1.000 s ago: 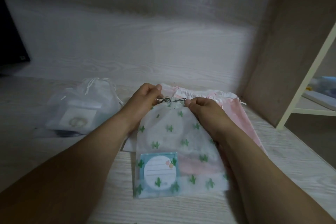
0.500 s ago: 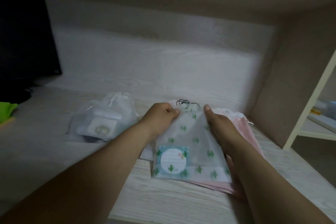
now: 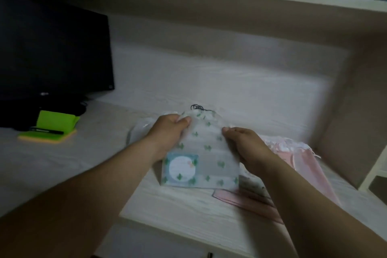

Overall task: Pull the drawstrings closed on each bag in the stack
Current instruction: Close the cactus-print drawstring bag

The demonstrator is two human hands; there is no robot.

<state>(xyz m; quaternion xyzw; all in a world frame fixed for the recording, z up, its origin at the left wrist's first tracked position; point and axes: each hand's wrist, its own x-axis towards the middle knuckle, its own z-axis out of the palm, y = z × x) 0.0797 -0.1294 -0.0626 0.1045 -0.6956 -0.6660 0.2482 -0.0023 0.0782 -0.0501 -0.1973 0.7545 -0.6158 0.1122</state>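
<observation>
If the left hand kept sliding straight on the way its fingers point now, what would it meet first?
The left hand points up and right across the cinched neck of the translucent cactus-print drawstring bag. It would likely meet the bag's gathered top and dark cord loop first, then the pale back panel; depth is unclear.

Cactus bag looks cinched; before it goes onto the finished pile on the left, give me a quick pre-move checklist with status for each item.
1. Mouth of the translucent cactus-print drawstring bag gathered: ok.
2. Dark drawstring loops clear of fingers: ok.
3. Left hand gripping bag edge: ok.
4. Right hand gripping opposite edge: ok.
5. Frosted white bag on the left as drop spot: cannot tell, mostly hidden.
6. Pink bag mouth closed: cannot tell.
</observation>
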